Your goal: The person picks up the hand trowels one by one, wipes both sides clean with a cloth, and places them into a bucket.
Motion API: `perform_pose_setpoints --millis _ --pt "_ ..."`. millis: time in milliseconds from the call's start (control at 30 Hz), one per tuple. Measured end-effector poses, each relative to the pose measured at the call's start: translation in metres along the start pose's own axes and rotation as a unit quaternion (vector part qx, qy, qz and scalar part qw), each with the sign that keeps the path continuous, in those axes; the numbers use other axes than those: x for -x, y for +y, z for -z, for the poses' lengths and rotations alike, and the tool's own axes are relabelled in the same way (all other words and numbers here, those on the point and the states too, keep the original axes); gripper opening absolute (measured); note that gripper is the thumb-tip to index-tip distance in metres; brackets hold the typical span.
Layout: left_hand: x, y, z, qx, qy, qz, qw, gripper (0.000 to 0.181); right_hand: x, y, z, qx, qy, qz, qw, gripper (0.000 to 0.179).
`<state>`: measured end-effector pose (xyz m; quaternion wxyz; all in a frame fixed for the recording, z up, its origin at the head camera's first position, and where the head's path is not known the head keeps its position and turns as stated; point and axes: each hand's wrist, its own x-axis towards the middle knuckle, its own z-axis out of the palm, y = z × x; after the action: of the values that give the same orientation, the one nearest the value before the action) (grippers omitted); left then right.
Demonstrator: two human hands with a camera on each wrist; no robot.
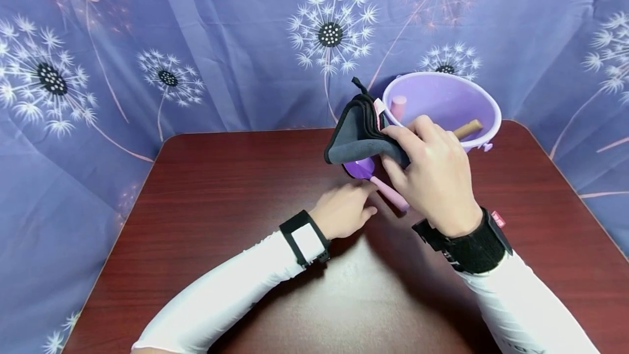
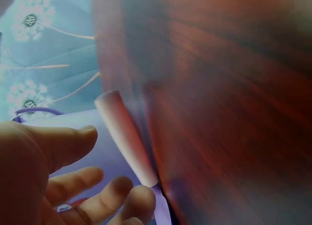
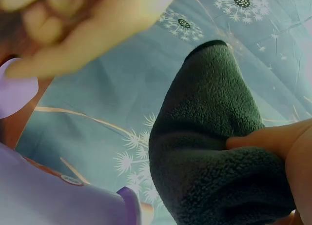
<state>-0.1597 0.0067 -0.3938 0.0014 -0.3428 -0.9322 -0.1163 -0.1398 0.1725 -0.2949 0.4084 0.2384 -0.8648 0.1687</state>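
My right hand (image 1: 434, 173) grips a folded dark grey cloth (image 1: 356, 149) with black edging and a small black loop, holding it up left of the bucket. In the right wrist view its thumb presses into the cloth's fuzzy surface (image 3: 204, 108). Below the cloth, a purple spoon (image 1: 391, 193) with a pink handle lies on the table, its head partly hidden. My left hand (image 1: 344, 209) is at the spoon, fingers loosely extended and one fingertip right at the neck. The left wrist view shows its thumb standing apart from the pink handle (image 2: 126, 139).
A lilac bucket (image 1: 442, 92) stands at the back right of the brown table (image 1: 236, 179), close behind my right hand. Inside it are a pink cylindrical piece (image 1: 398, 107) and a tan stick-like piece (image 1: 468, 129). A blue curtain (image 1: 236, 42) with dandelion prints hangs around the table.
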Motion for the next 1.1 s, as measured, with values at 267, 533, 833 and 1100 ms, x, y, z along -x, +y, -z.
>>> perform_pose_setpoints --millis 267,533,833,1100 --pt "-0.024 0.007 -0.013 -0.062 0.005 -0.043 0.9971 0.035 -0.002 -0.002 -0.002 0.000 0.002 -0.008 1.0000 0.027" --pt "-0.027 0.012 -0.014 -0.062 -0.019 -0.009 0.9978 0.019 -0.001 -0.002 -0.002 0.003 -0.003 -0.005 1.0000 0.027" --pt "-0.015 0.001 -0.016 -0.059 0.004 0.047 0.9971 0.019 0.003 0.000 -0.004 0.005 -0.016 0.000 0.9999 0.028" --pt "-0.002 -0.011 -0.015 -0.080 0.063 0.074 0.9921 0.019 0.006 0.001 -0.006 0.002 -0.012 -0.002 0.9999 0.028"
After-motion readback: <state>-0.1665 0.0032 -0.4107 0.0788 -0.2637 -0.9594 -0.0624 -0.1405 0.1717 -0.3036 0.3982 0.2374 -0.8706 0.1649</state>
